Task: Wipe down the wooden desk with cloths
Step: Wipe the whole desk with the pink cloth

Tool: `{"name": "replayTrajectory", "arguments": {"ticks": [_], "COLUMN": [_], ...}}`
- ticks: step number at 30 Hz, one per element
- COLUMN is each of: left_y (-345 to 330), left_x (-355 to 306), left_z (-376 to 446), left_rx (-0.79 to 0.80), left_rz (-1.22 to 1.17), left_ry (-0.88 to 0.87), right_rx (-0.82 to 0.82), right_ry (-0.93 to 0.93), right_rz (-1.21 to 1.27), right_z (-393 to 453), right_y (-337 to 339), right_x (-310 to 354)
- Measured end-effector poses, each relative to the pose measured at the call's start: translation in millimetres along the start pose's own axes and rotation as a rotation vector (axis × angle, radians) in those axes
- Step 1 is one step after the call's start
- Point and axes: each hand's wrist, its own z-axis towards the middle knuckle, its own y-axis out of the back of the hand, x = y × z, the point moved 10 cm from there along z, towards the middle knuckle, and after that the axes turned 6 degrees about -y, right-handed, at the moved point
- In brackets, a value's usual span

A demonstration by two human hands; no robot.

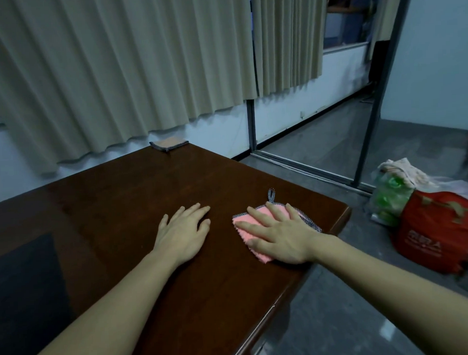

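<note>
The right hand point(278, 233) lies flat, fingers straight and spread, pressing a pink fluffy square cloth with a grey patterned trim and hanging loop point(258, 219) onto the dark glossy wooden desk point(122, 207). The cloth sits under the palm and fingers, near the desk's right edge and close to its near right corner; its loop points toward 12 o'clock. The left hand point(183, 231) rests bare on the wood at about 9 o'clock from the cloth, fingers relaxed and apart, holding nothing.

A second folded cloth, salmon with a dark border point(169, 143), lies on the far corner of the desk, at roughly 11 o'clock from the right hand and well apart from both hands. The left hand is slightly nearer to it.

Most of the desk surface stretches away toward 9 to 11 o'clock from the pink cloth, so the wiping stroke likely has to travel leftward, away from the right edge.
</note>
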Motion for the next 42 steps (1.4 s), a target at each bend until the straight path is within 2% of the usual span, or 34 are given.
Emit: {"name": "replayTrajectory", "arguments": {"ticks": [4, 10, 15, 18, 25, 30, 33, 38, 42], "left_y": [-3, -9, -9, -10, -14, -16, -16, -9, -3], "left_x": [-11, 2, 3, -1, -14, -26, -28, -26, -26], "left_z": [-13, -27, -30, -31, -31, -36, -38, -44, -46], "left_rx": [0.0, 0.033, 0.028, 0.024, 0.02, 0.018, 0.032, 0.014, -0.004], "left_rz": [-0.068, -0.071, -0.073, -0.079, -0.068, -0.05, -0.055, -0.057, -0.052], "left_ry": [-0.032, -0.029, -0.038, -0.045, -0.031, -0.048, -0.052, -0.042, -0.041], "right_rx": [-0.003, -0.017, 0.005, 0.011, 0.018, -0.003, -0.016, -0.032, -0.03], "right_ry": [-0.008, -0.195, -0.246, -0.198, 0.066, 0.09, 0.017, -0.218, -0.265], "right_rz": [0.019, 0.056, 0.063, 0.029, -0.024, 0.011, -0.007, 0.056, 0.064], "right_z": [19, 80, 94, 73, -21, -29, -7, 32, 35], "right_y": [5, 18, 20, 13, -3, -6, 0, 13, 10], "right_x": [-12, -60, -67, -51, 17, 13, -14, -91, -101]}}
